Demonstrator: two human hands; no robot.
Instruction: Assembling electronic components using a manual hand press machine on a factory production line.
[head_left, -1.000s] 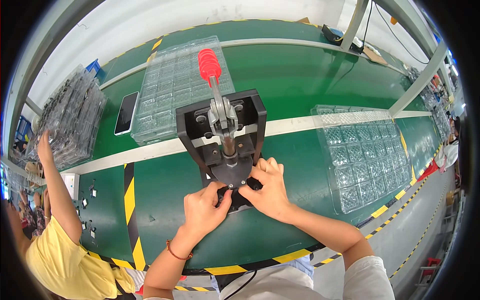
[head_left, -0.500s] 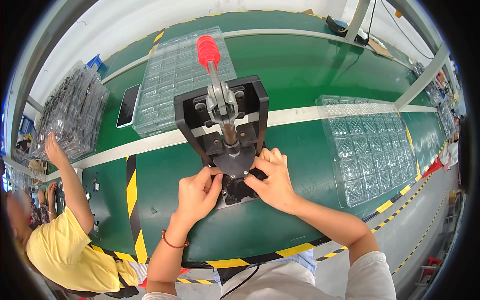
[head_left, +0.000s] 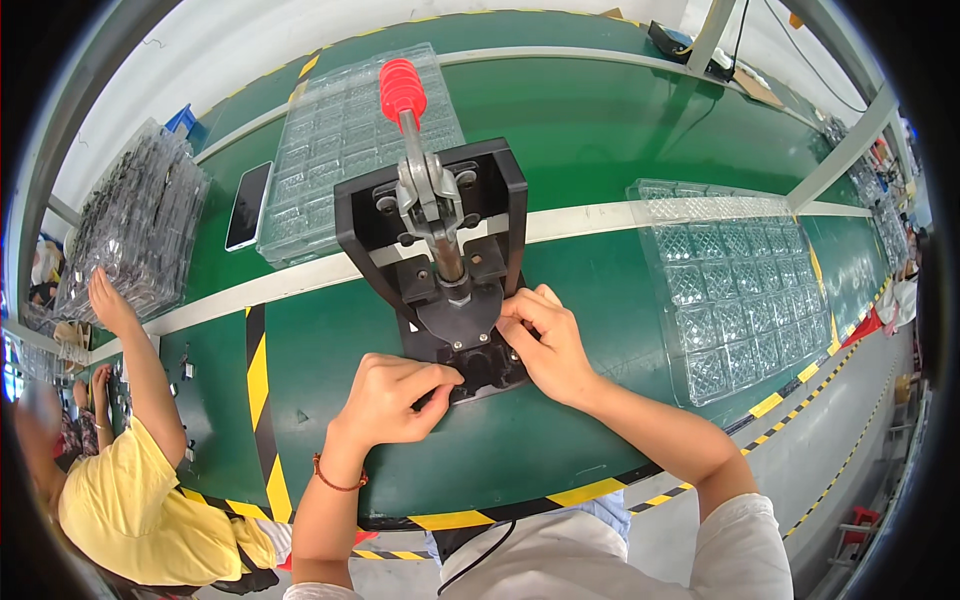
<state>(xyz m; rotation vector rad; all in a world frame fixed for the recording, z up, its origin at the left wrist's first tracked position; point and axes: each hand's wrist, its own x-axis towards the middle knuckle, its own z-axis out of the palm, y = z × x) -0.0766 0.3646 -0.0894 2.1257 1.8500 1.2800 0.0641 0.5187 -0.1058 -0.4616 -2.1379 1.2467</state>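
At centre frame we see the press: left hand at its lower left, right hand at its right, apart, both curled; whether they grip anything we cannot tell.

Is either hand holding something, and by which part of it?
It cannot be told. The left hand is at the black clamp fixture's front, the right hand at its right side; no held thing shows clearly.
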